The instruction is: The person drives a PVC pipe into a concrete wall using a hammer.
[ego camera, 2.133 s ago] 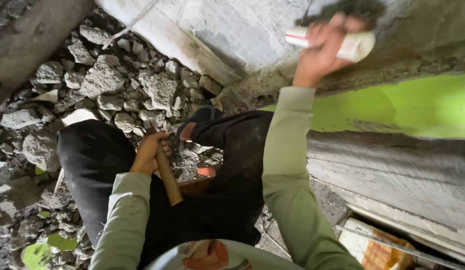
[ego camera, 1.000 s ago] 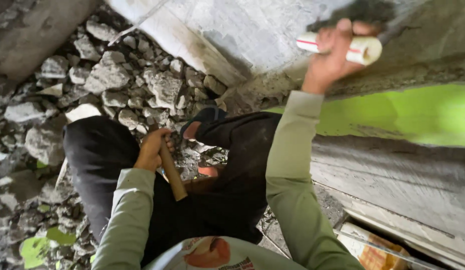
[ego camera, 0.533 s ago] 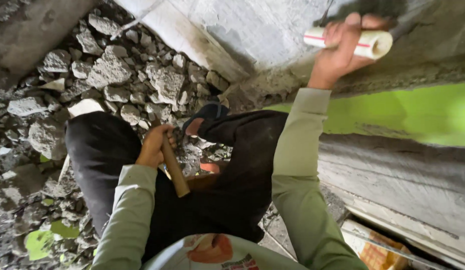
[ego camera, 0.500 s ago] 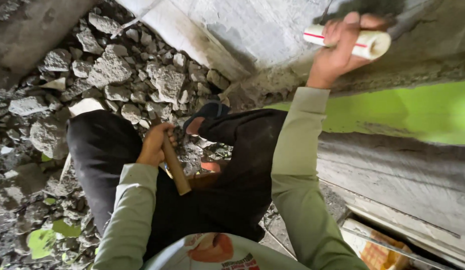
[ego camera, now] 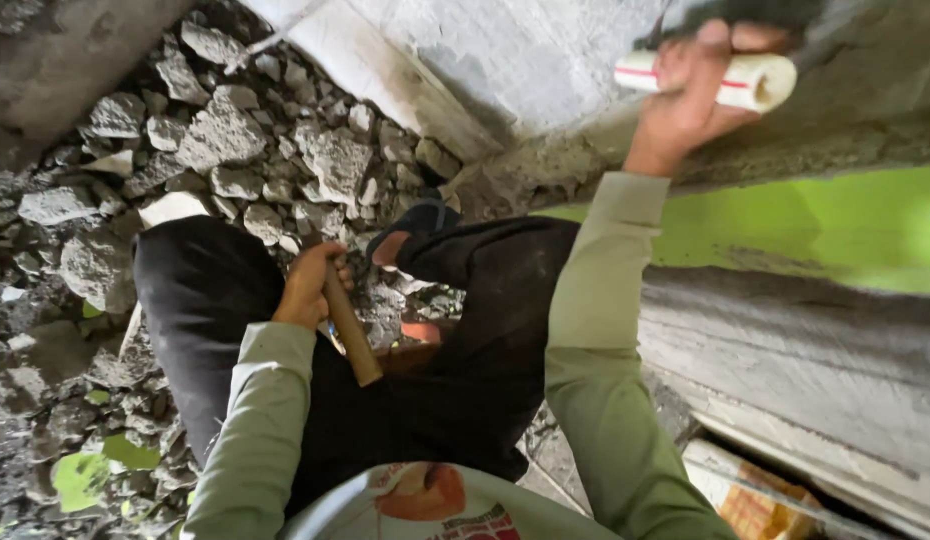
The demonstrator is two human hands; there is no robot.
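My right hand point(ego camera: 690, 95) is raised at the top right and grips a short white pipe point(ego camera: 760, 80) with a red stripe, held against a rough grey groove in the wall point(ego camera: 845, 130). My left hand point(ego camera: 307, 285) rests low between my knees, closed around a brown wooden tool handle point(ego camera: 353, 338) that points down toward my lap; the tool's head is hidden. I squat in black trousers point(ego camera: 485, 330) and sandals, with pale green sleeves on both arms.
Broken grey rubble point(ego camera: 225, 130) covers the ground at left and behind my feet. A bright green painted wall band point(ego camera: 815, 225) runs right of the groove. A concrete ledge point(ego camera: 785, 360) lies below it, with an orange packet point(ego camera: 755, 505) at the bottom right.
My right hand with the pipe has shifted slightly right and up along the wall groove. My left hand keeps the handle low and has barely moved.
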